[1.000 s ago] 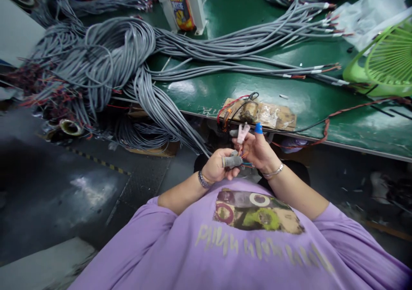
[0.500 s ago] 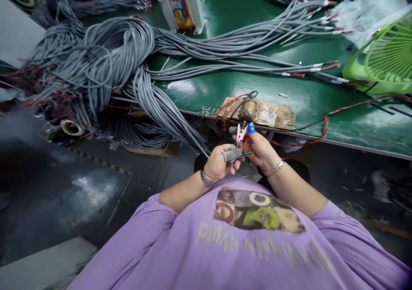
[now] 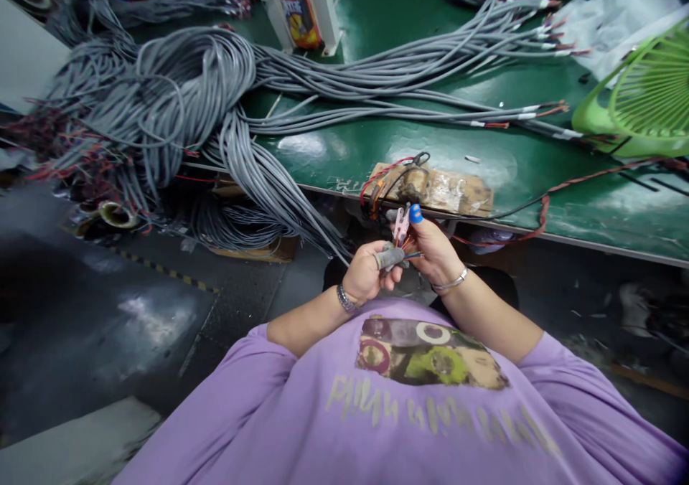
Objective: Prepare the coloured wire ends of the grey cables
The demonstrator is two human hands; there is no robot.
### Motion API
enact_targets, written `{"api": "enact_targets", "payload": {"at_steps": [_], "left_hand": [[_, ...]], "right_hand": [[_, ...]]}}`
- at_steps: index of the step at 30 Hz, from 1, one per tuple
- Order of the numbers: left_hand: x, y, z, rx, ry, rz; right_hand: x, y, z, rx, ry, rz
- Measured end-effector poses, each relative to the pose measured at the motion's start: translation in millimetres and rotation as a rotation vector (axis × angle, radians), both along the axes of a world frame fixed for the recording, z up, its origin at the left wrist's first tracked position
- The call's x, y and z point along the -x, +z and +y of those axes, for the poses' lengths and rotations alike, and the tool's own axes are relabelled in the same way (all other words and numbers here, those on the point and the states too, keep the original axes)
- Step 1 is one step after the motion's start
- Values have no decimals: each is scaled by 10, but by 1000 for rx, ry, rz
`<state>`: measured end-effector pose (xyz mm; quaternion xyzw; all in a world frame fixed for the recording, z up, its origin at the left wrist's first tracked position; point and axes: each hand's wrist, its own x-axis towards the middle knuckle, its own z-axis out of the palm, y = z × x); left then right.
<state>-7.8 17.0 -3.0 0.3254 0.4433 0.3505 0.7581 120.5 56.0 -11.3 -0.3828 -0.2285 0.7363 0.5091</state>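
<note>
So, shirt point(image 3: 430, 427): purple, nearest, w/ printed front.
L hand point(image 3: 366, 275): closed, pinching thin wires point(image 3: 408, 243) under a grey-wrapped thumb; metal band point(image 3: 345, 299) on wrist.
R hand point(image 3: 435, 250): narrow grip, thumb w/ blue cap point(image 3: 415, 214) against pale pink clip point(image 3: 400, 223); hidden fingers, can't tell.
Clip & wires: btwn both hands, just off table's near edge; clip's forked end points far, orange & bluish strands below it.
Board point(image 3: 463, 194): brown, at table's near edge, just beyond hands; red & blk leads at L end.
Table point(image 3: 371, 156): green, glossy.
Grey cables point(image 3: 194, 76): big heap far L, one bundle hanging over edge twd L hand, others running R.
Fan point(image 3: 651, 97): green, R side.
Packet point(image 3: 298, 11): yellow/red, far, by white post point(image 3: 323, 11).
Plastic bag point(image 3: 613, 22): clear, far R.
</note>
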Motion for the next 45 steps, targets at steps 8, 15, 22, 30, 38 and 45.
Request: {"api": "enact_targets", "payload": {"at_steps": [8, 15, 22, 30, 38, 45], "left_hand": [[16, 23, -40, -54, 24, 59], [35, 57, -80, -103, 67, 47], [44, 38, -100, -84, 55, 33], [40, 52, -175, -91, 62, 52], [8, 68, -98, -102, 79, 1], [2, 51, -55, -56, 84, -14]], "right_hand": [[-15, -34, -15, 43, 22, 106], [-52, -22, -41, 96, 108, 160], [-100, 50, -24, 63, 130, 136], [-128, -1, -43, 31, 126, 121], [-59, -95, -19, -45, 40, 88], [-8, -44, 63, 79, 40, 117]]}}
